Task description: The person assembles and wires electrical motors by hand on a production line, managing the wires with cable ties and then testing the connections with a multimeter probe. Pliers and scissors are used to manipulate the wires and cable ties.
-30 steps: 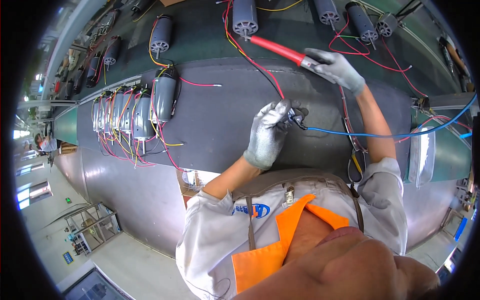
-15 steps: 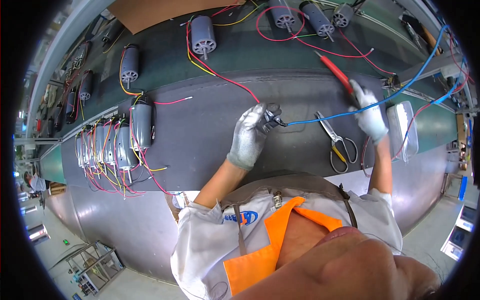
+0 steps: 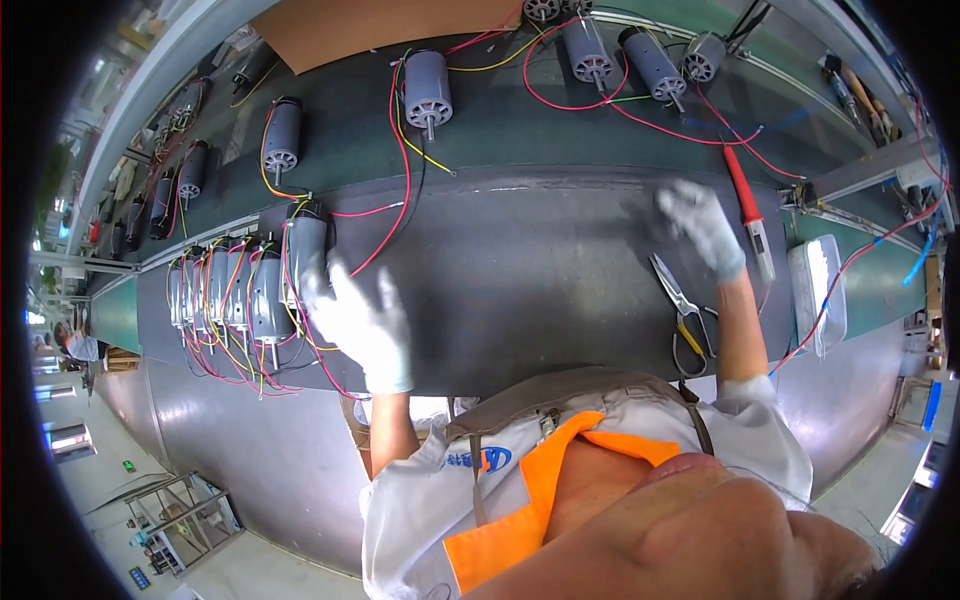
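My left hand [image 3: 365, 325], in a white glove, is open with its fingers apart, beside the nearest upright grey motor [image 3: 306, 240] at the front of a group. The end of a red wire [image 3: 392, 225] from another motor [image 3: 428, 90] runs down close to those fingertips; I cannot tell whether it touches them. My right hand [image 3: 703, 228], also gloved and slightly blurred, hovers over the dark mat with loose fingers and nothing in it. Right of it lies a red test pen [image 3: 742, 195] with a pale lower part. Scissors [image 3: 683, 312] with black and yellow handles lie below.
Several wired motors [image 3: 210, 285] stand packed at the left edge of the dark work mat [image 3: 520, 280]. More motors [image 3: 655, 65] lie along the green belt behind. A clear plastic box [image 3: 818, 290] sits at the right, near a metal frame [image 3: 865, 170] with hanging cables.
My left hand has let go of the blue wire's end and moved left to the motors. My right hand has put down the red test pen. The blue wire no longer spans the mat.
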### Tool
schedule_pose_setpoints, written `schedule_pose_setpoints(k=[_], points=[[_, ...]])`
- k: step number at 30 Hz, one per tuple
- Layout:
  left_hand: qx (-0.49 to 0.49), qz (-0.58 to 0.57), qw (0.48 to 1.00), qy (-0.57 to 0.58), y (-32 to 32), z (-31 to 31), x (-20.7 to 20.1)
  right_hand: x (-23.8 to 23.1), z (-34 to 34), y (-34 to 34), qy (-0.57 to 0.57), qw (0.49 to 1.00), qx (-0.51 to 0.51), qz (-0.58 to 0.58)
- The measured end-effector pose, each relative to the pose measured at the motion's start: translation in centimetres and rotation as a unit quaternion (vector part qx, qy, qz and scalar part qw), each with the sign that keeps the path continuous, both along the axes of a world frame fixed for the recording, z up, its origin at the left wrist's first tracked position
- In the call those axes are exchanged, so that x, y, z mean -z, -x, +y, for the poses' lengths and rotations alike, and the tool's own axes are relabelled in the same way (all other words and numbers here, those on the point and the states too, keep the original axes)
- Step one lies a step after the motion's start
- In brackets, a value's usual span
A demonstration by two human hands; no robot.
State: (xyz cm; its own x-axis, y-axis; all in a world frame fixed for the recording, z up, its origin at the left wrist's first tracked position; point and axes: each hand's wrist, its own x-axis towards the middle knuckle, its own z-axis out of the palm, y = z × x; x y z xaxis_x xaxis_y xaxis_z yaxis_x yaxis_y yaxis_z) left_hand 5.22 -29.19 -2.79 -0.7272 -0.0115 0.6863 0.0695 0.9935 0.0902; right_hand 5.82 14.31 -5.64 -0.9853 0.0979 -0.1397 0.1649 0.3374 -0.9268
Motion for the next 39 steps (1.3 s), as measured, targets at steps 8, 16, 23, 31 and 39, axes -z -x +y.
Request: schedule_pose_setpoints(k=[8,16,23,31,39], points=[[0.451,-0.040,0.892,0.013,18.8,19.3,4.3,7.8,1.4,26.0,0.536,0.841,0.069,0.021],[0.408,-0.419,0.778,0.231,14.2,23.2,2.2,4.9,0.4,23.0,0.260,0.960,0.098,0.019],[0.616,-0.119,0.774,-0.083,5.9,14.2,-0.1,0.6,-11.5,10.1,-0.464,0.871,-0.099,0.129],[0.403,-0.062,0.882,-0.235,10.2,11.6,4.2,2.4,-18.3,-4.0,-0.484,0.835,-0.185,0.185],[0.315,-0.233,0.920,0.003,15.8,20.3,1.2,-0.5,-12.1,-1.7,-0.369,0.853,0.048,0.366]])
